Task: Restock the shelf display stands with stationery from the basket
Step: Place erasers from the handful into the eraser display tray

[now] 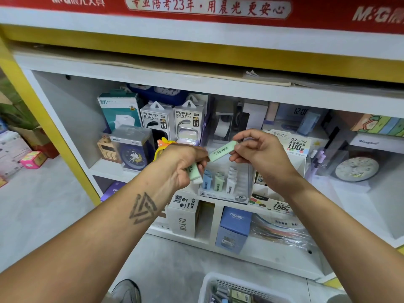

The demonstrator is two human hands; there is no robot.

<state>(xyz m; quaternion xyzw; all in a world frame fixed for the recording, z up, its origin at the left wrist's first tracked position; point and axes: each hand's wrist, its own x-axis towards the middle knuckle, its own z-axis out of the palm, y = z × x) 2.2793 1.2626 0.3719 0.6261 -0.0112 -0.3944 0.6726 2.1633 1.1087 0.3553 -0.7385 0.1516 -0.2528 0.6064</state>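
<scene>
At the far left we see boxed goods on the shelf (113, 169): a blue alarm clock (133, 155) in its clear case and, behind it, two power bank boxes (172, 122), stock that plays no part in our job and stands faced outward for shoppers. Moving right, our left hand (185, 164) has its fingers curled round a small bundle of spare erasers (194, 173), pale green and white, kept there, we judge, as a ready supply so that we need not stoop to the basket for each one. Just right of it, our right hand (260, 152) pinches a single green eraser (222, 150) between thumb and fingertips, tilted with its printed sleeve up, likely so we can match its colour to a row. Directly below both hands sits the clear display stand (225, 186), its lanes holding blue, green and white erasers on end; the green lane looks like the place for this piece. Right of the stand is a lead refill box (297, 145). At the bottom right, the white basket (209, 285) waits on the floor, more stationery inside.
</scene>
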